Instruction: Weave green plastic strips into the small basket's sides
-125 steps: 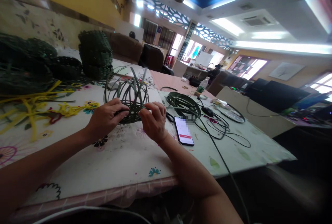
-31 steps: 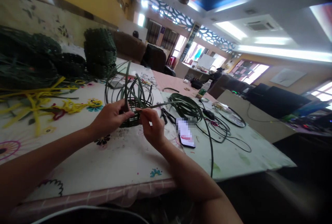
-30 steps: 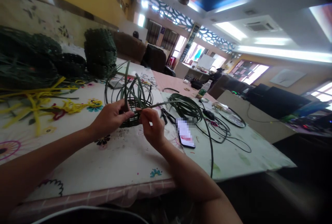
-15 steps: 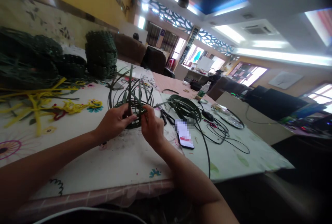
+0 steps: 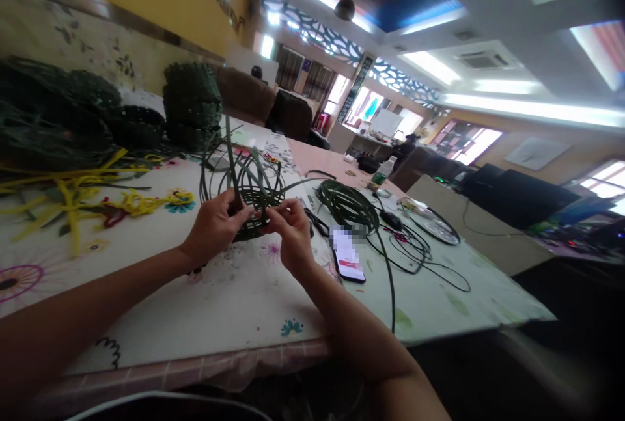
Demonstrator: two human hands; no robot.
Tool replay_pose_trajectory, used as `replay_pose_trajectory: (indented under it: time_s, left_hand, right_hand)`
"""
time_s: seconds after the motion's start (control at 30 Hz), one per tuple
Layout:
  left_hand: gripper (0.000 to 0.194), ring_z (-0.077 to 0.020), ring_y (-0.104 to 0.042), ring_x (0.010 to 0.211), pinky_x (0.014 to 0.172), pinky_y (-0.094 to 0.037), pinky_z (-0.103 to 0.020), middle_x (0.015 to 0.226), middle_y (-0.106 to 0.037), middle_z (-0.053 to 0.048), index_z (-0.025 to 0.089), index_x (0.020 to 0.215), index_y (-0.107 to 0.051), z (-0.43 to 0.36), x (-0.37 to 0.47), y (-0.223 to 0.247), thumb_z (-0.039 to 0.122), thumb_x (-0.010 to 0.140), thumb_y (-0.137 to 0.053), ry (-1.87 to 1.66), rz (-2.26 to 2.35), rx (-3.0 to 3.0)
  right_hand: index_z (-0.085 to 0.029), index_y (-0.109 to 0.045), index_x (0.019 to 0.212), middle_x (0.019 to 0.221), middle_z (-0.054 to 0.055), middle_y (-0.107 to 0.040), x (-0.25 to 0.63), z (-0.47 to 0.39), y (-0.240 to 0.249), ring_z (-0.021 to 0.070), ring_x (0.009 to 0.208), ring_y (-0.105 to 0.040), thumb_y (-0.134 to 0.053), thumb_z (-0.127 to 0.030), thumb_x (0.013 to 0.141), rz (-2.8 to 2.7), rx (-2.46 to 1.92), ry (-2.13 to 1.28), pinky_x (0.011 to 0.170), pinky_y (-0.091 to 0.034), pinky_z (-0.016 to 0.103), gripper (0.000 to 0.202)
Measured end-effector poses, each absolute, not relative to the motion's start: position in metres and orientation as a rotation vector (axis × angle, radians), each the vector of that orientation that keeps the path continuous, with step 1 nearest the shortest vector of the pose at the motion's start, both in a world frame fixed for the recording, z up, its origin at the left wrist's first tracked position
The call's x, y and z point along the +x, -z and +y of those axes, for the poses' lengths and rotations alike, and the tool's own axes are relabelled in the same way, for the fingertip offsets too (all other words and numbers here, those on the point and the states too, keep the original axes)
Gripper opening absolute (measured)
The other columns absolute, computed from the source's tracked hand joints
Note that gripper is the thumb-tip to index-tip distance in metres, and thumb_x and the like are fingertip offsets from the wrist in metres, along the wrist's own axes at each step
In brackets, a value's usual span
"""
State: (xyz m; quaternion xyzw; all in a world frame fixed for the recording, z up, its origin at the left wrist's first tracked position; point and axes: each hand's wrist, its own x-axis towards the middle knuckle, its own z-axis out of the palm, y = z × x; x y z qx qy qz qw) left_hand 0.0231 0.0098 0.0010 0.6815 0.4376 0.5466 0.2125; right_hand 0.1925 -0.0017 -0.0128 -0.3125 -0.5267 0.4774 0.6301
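Observation:
A part-woven dark green basket [image 5: 257,198] stands on the flowered tablecloth, its long loose strips curving up and outward. My left hand [image 5: 215,226] is closed at its near left side, with an upright flat green strip [image 5: 231,157] between thumb and fingers. My right hand [image 5: 294,235] pinches at the near right edge of the weave, its fingertips close to the left thumb. What lies between the right fingertips looks like a strip of the basket, partly hidden by the fingers. One strip runs off from the basket to the right, towards a coil of green strip [image 5: 346,203].
Scissors [image 5: 317,222] and a lit phone [image 5: 347,255] lie right of my right hand. Beyond are a computer mouse [image 5: 390,220] and a bottle [image 5: 383,174]. At the left are yellow strips [image 5: 73,213] and a stack of finished-looking green baskets [image 5: 192,105].
The upright strip in my left hand has tilted and shifted left. My right hand has moved slightly right and down, its fingers now more extended at the basket edge.

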Motion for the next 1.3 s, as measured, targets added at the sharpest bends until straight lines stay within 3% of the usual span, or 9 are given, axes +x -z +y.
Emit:
replay_pose_trajectory:
  time_s: [0.17, 0.3, 0.47, 0.6, 0.83, 1.0, 1.17, 1.3]
  left_hand:
    - [0.024, -0.0159, -0.056, 0.062, 0.060, -0.042, -0.028, 0.067, -0.063, 0.001, 0.020, 0.077, -0.058, 0.007, 0.024, 0.002, 0.042, 0.084, -0.065, -1.503, 1.243, 1.916]
    - [0.024, -0.0165, -0.058, 0.065, 0.062, -0.043, -0.029, 0.070, -0.065, 0.001, 0.020, 0.081, -0.061, 0.004, 0.025, 0.004, 0.043, 0.085, -0.065, -1.476, 1.236, 1.946]
    - [0.026, -0.0166, -0.057, 0.064, 0.061, -0.043, -0.029, 0.069, -0.064, 0.000, 0.020, 0.079, -0.059, 0.004, 0.028, 0.005, 0.045, 0.086, -0.064, -1.473, 1.227, 1.943]
    - [0.024, -0.0166, -0.057, 0.064, 0.061, -0.043, -0.030, 0.069, -0.064, 0.000, 0.021, 0.078, -0.058, 0.005, 0.028, 0.000, 0.043, 0.085, -0.065, -1.491, 1.255, 1.903]
    - [0.024, -0.0165, -0.056, 0.060, 0.057, -0.042, -0.029, 0.064, -0.061, 0.001, 0.022, 0.073, -0.056, 0.008, 0.025, -0.010, 0.042, 0.078, -0.069, -1.496, 1.291, 1.700]
    - [0.024, -0.0168, -0.056, 0.060, 0.057, -0.043, -0.029, 0.065, -0.062, 0.001, 0.022, 0.073, -0.057, 0.008, 0.023, -0.013, 0.041, 0.077, -0.070, -1.483, 1.325, 1.596]
    - [0.025, -0.0166, -0.056, 0.061, 0.057, -0.043, -0.029, 0.067, -0.063, 0.000, 0.021, 0.075, -0.057, 0.011, 0.021, -0.013, 0.043, 0.077, -0.070, -1.486, 1.337, 1.560]
    - [0.025, -0.0170, -0.055, 0.061, 0.058, -0.041, -0.029, 0.065, -0.061, 0.000, 0.022, 0.072, -0.054, 0.013, 0.019, -0.014, 0.041, 0.079, -0.067, -1.484, 1.394, 1.658]
  right_hand:
    - [-0.022, -0.069, 0.093, 0.074, -0.002, -0.074, 0.197, -0.001, 0.003, 0.0151, 0.069, -0.070, -0.079, -0.038, 0.077, -1.314, -0.917, -1.085, 0.060, -0.056, 0.025, 0.025]
    - [-0.021, -0.074, 0.088, 0.077, -0.001, -0.074, 0.202, -0.002, -0.002, 0.0134, 0.070, -0.065, -0.082, -0.038, 0.072, -1.344, -0.955, -1.120, 0.063, -0.051, 0.025, 0.025]
    - [-0.020, -0.067, 0.077, 0.073, -0.004, -0.068, 0.205, -0.004, -0.006, 0.0106, 0.069, -0.057, -0.086, -0.040, 0.070, -1.330, -0.890, -1.210, 0.070, -0.045, 0.026, 0.028]
    - [-0.022, -0.057, 0.068, 0.070, -0.005, -0.061, 0.204, -0.005, -0.005, 0.0111, 0.068, -0.052, -0.082, -0.043, 0.077, -1.326, -0.811, -1.194, 0.072, -0.044, 0.028, 0.034]
    - [-0.024, -0.067, 0.075, 0.077, -0.003, -0.063, 0.202, -0.004, -0.001, 0.0141, 0.078, -0.054, -0.082, -0.041, 0.078, -1.371, -0.647, -1.132, 0.080, -0.045, 0.030, 0.023]
    - [-0.025, -0.071, 0.084, 0.088, 0.000, -0.065, 0.205, 0.002, 0.002, 0.0179, 0.087, -0.056, -0.084, -0.052, 0.077, -1.447, -0.526, -1.151, 0.085, -0.046, 0.034, 0.030]
    - [-0.023, -0.062, 0.069, 0.090, 0.002, -0.064, 0.208, 0.004, 0.001, 0.0190, 0.091, -0.057, -0.082, -0.058, 0.078, -1.481, -0.432, -1.131, 0.089, -0.047, 0.035, 0.041]
    - [-0.022, -0.057, 0.064, 0.094, 0.004, -0.067, 0.207, -0.005, -0.005, 0.0198, 0.094, -0.060, -0.071, -0.058, 0.089, -1.565, -0.464, -0.983, 0.091, -0.049, 0.038, 0.046]
